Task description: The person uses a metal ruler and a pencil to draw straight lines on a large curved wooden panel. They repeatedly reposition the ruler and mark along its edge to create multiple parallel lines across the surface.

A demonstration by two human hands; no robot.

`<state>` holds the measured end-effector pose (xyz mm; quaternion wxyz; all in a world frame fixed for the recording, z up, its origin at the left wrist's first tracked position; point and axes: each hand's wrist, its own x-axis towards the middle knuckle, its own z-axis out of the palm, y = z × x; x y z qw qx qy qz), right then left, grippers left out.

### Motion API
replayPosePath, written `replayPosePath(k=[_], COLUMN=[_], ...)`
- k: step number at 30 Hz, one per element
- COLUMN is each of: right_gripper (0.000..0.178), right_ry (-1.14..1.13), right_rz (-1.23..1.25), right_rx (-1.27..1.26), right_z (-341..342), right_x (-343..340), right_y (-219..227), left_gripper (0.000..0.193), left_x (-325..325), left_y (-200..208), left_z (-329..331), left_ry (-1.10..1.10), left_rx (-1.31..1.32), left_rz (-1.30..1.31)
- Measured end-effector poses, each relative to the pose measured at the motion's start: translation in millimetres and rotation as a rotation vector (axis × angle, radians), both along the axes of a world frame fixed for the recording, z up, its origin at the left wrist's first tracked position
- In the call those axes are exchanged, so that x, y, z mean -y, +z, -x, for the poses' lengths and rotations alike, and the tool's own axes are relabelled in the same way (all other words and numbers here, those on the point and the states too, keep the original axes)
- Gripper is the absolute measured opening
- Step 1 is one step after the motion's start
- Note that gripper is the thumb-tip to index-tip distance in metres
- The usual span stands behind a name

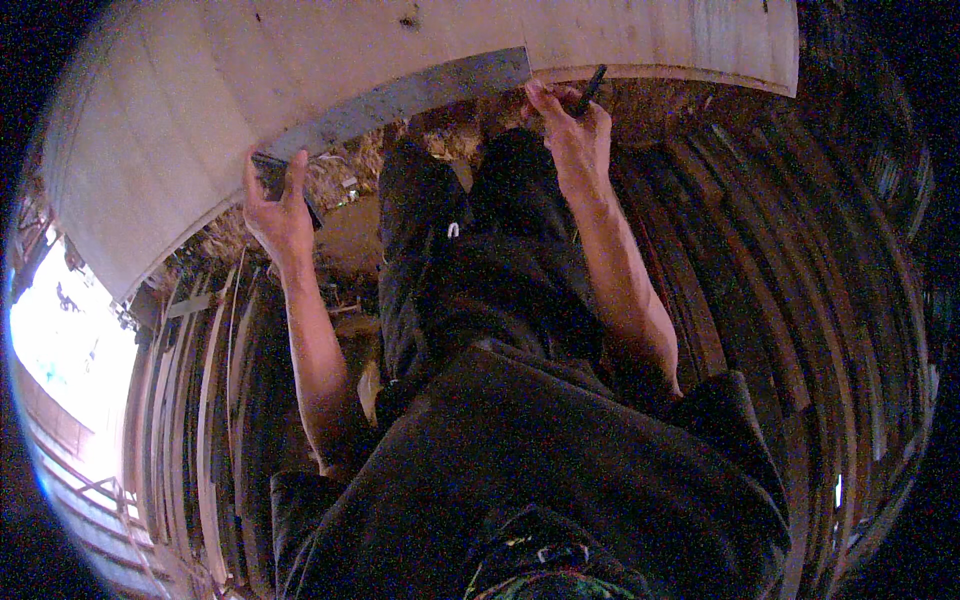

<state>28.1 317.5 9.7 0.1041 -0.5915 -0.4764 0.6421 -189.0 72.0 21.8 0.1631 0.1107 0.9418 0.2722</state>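
A large pale board (390, 60) spans the top of the view. Along its near edge runs a flat grey strip (420, 88); I cannot tell whether it lies on the board or is part of it. At the strip's left end, my left hand (278, 215) is closed, with thumb and fingers around a dark flat object (270, 175) whose kind is unclear. My right hand (578, 135) holds a dark pen-like stick (592, 90) between its fingers, tilted up to the right. Its thumb and forefinger tips come together by the strip's right end.
Long narrow wooden slats (760, 250) fill the right side, and more slats (205, 370) stand at the left. Rough brownish material (350, 165) shows below the board. My dark-clothed legs (425, 195) reach toward the board. Bright daylight enters at far left, near a railing (110, 500).
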Motion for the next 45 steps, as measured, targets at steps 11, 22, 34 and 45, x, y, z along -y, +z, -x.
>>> replayPosePath(k=[11,22,34,45], right_gripper=[0.034,0.03,0.047,0.042], right_ry=[0.052,0.007,0.441,0.621], right_rz=[0.005,0.008,-0.754,-0.53], right_rx=[0.018,-0.023,-0.018,-0.184], right_z=[-9.3,-6.1,-4.4,31.9], right_x=[-12.3,-13.6,-67.9,-84.6], right_y=[-6.7,-7.1,-1.4,6.2], left_gripper=[0.076,0.077,0.075,0.072], left_x=[-8.5,-9.5,-12.2,-7.0], left_y=[-2.6,-5.7,-9.2,-3.1], left_z=[-13.5,-11.4,-17.2,-32.5], left_ry=[0.011,0.039,0.024,-0.006], left_rx=[-0.113,-0.055,-0.066,-0.119], left_rz=[0.046,0.057,0.035,0.027])
